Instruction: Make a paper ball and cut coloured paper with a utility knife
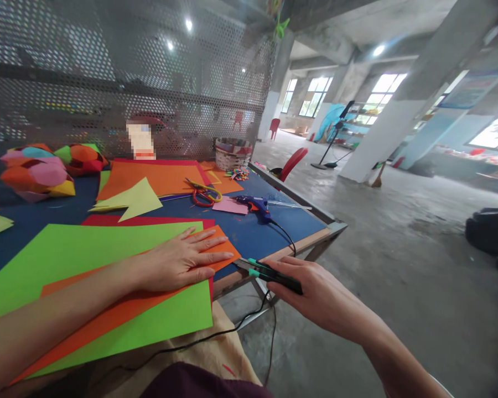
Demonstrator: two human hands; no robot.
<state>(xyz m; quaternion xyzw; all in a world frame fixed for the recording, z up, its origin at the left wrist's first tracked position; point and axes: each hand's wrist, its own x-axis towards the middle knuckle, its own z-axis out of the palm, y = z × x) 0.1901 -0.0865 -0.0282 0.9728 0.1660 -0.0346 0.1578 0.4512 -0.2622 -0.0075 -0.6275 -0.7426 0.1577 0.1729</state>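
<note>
My left hand [182, 258] lies flat with fingers stretched out, pressing on an orange paper sheet [226, 246]. Beneath the orange sheet is a larger green sheet [99, 246], and the edge of a red sheet [149, 220] shows under that. At the table's right edge, my right hand [307, 284] is closed around a black and green utility knife [274, 275]. Its blade points left, close to the right corner of the orange sheet; whether it touches the paper I cannot tell.
Red and yellow scissors [203, 193], a blue glue gun [257, 207] with a dangling cord, and a pink paper piece [230, 205] lie farther back. Yellow paper [139, 202] rests on stacked sheets. Folded paper balls [39, 171], a woven basket [232, 155] and a perforated metal panel [128, 72] stand behind.
</note>
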